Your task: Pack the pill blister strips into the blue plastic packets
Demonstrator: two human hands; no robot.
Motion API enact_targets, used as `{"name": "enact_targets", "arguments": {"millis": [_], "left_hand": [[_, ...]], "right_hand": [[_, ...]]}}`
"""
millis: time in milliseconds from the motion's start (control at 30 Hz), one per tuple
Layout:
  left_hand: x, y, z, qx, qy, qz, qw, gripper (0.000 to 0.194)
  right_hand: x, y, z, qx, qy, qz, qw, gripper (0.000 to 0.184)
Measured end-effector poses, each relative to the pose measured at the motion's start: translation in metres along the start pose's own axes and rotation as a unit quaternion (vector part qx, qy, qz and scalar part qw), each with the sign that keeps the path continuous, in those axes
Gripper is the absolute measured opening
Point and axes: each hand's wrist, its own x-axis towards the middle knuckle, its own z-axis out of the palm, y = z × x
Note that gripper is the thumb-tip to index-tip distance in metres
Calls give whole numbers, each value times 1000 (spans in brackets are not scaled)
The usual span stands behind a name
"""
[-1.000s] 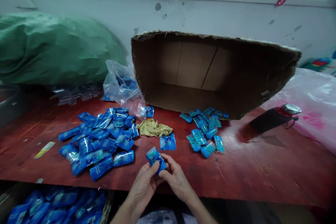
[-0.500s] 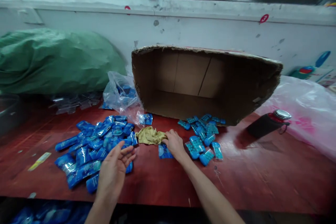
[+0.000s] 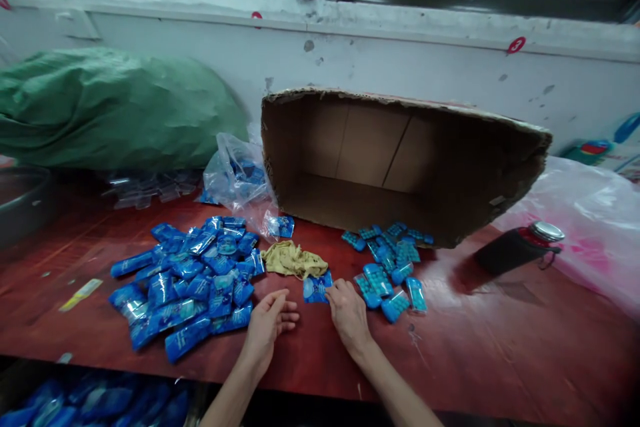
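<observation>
My right hand (image 3: 349, 317) has its fingers closed at the right edge of a flat blue printed packet (image 3: 315, 288), which lies on the red table. My left hand (image 3: 270, 328) is held just to the left with its fingers loosely curled and apart, nothing visible in them. Behind the packet lies a crumpled yellowish cloth (image 3: 293, 260), partly overlapping it. To the left is a heap of filled, glossy blue packets (image 3: 195, 280). Clear, blue-ended containers of small blue-green pieces (image 3: 384, 280) are scattered to the right of the packet.
An open cardboard box (image 3: 385, 207) lies on its side at the back. Beside it are a clear plastic bag (image 3: 235, 180) and a green sack (image 3: 120, 107). A dark bottle (image 3: 515, 250) stands on the right, near a pinkish plastic bag (image 3: 590, 213). More blue packets (image 3: 100, 403) lie below the table edge.
My right hand has left the yellowish cloth and drawn back to the blue packet's edge. My left hand has moved right, away from the heap. The view has shifted slightly.
</observation>
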Motion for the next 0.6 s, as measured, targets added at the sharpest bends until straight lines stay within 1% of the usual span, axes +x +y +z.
{"name": "enact_targets", "arguments": {"millis": [67,133,167,200,233,267,300,333,367,400,467,500,533,567,600], "left_hand": [[2,1,2,18,20,11,1000,21],[-5,4,3,68,45,40,996,16],[-10,5,3,100,51,73,991,14],[-16,7,2,133,54,133,981,14],[-20,9,0,163,50,207,963,17],[-22,10,-4,200,48,279,938,22],[-22,12,-9,247,46,339,907,29],[-18,13,-17,307,46,380,871,35],[-11,13,-26,379,51,402,832,39],[-3,14,-36,458,57,411,786,40],[17,16,-56,586,70,424,687,33],[26,18,-65,627,79,432,644,29],[33,20,-72,650,91,444,610,26],[38,23,-76,660,105,454,589,25],[41,25,-78,659,118,463,581,25]], "right_hand": [[1,-1,3,0,3,-4,1000,22],[3,-1,3,8,4,-2,1000,15],[4,0,2,13,2,-1,1000,13],[5,2,2,18,-3,2,1000,16],[6,4,4,22,-9,1,1000,17],[7,7,6,25,-16,-4,1000,14],[9,9,10,25,-18,-9,999,11],[11,12,15,22,-14,-13,1000,8],[13,14,20,17,-5,-16,1000,10],[15,16,25,13,8,-18,1000,13],[17,17,32,14,39,-25,999,19],[17,16,33,22,53,-29,998,21],[15,14,31,34,65,-32,997,21],[13,12,27,48,75,-33,996,21],[10,9,21,63,84,-33,994,20]]}}
